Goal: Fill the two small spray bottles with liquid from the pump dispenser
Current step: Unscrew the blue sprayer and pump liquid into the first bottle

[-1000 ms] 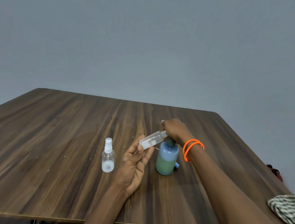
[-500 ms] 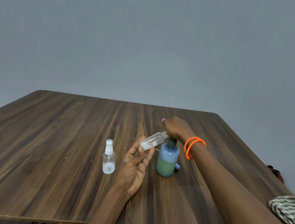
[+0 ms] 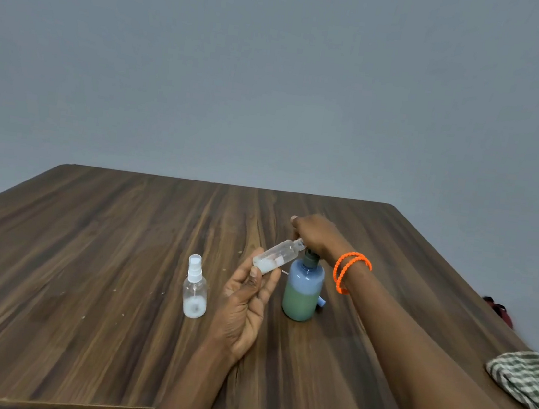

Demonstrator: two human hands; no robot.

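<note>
Pump head of dispenser (image 3: 302,293) hidden under right hand (image 3: 317,235); fingers there curl out of sight, so contact with the pump cannot be told

Neck of tilted bottle (image 3: 277,257) vanishes beneath that hand at its 2 o'clock end; whether it meets the spout, cannot tell

Small blue bit (image 3: 321,301) at dispenser's 4 o'clock mostly hidden behind it, too small to identify

Checked cloth (image 3: 526,378) cut off by the right edge

Dark red object (image 3: 499,310) at table's 3 o'clock rim, blurred, partly hidden

Right forearm runs off the bottom corner

Dark shapes under the table's near edge, indistinct
</note>
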